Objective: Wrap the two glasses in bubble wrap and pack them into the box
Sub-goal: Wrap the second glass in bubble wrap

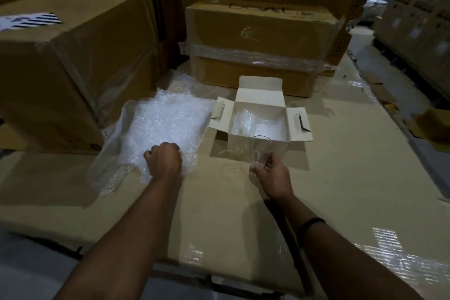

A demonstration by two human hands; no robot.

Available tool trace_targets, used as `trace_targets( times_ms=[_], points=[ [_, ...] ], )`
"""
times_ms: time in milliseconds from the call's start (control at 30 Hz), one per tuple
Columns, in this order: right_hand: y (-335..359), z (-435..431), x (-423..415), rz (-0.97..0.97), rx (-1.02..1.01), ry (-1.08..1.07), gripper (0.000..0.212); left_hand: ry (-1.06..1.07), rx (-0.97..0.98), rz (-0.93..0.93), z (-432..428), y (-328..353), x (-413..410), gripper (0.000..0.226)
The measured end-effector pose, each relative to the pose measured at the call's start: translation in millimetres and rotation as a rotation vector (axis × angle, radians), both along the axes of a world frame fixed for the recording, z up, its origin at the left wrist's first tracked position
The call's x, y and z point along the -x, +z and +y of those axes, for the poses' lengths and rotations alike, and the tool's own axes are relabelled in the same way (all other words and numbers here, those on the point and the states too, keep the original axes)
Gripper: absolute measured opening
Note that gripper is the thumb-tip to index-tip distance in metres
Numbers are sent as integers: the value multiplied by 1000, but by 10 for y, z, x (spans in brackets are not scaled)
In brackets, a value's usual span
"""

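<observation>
We stand at a wide cardboard top (353, 165), hemmed by a big carton (73, 68) on the left and a taped carton (263, 39) behind; the open room lies to the right and near us. The wrap (165, 119) is spread on the left, its far edge against the left carton and its right edge just beside the box (238, 146). The box stands open with its flaps out, and one glass (243, 122) stands in its left part. Our right hand (272, 175) grips the second glass (260, 151) by its base, upright, just in front of the box. Our left hand (164, 159) rests on the near edge of the wrap, fingers curled into it.
</observation>
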State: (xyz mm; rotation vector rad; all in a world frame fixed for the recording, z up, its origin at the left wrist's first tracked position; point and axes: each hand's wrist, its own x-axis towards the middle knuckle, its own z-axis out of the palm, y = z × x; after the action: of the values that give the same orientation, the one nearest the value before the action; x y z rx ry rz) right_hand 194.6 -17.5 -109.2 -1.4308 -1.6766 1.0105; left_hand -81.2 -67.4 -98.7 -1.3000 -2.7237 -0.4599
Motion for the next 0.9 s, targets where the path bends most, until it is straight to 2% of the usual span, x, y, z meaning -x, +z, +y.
trace_targets(
  times_ms=[133, 233, 300, 333, 433, 500, 533, 567, 600, 667, 733, 800, 900],
  points=[
    [35, -169, -36, 31, 38, -58, 44, -16, -304, -67, -3, 125, 73, 10],
    [21, -536, -23, 45, -133, -259, 22, -113, -489, -43, -79, 176, 38, 17],
    [15, -719, 58, 18, -221, -251, 4, -228, -584, -97, -191, 180, -76, 18],
    [41, -735, 143, 58, -172, -203, 8, -304, -606, -119, -268, 171, -170, 18],
    [261, -623, 481, 344, 230, -91, 35, -520, -598, -141, -525, 81, -505, 19],
    [438, -482, 675, 441, 434, -34, 56, -630, -589, -157, -665, 9, -637, 21],
    [478, -403, 743, 436, 471, 14, 65, -683, -576, -159, -716, -34, -661, 20],
    [529, -347, 810, 397, 479, 66, 70, -742, -554, -157, -758, -70, -665, 18],
    [551, -303, 859, 306, 464, 112, 67, -800, -515, -156, -790, -101, -651, 15],
    [575, -260, 950, 35, 390, 161, 44, -894, -393, -163, -839, -121, -611, 9],
    [551, -231, 1010, -96, 308, 164, 22, -907, -276, -206, -878, -122, -562, 15],
    [535, -260, 981, 4, 210, 116, 4, -872, -206, -295, -912, -84, -531, 28],
    [571, -428, 753, 193, 56, 66, 24, -807, -131, -409, -946, 9, -633, 41]
  ],
)
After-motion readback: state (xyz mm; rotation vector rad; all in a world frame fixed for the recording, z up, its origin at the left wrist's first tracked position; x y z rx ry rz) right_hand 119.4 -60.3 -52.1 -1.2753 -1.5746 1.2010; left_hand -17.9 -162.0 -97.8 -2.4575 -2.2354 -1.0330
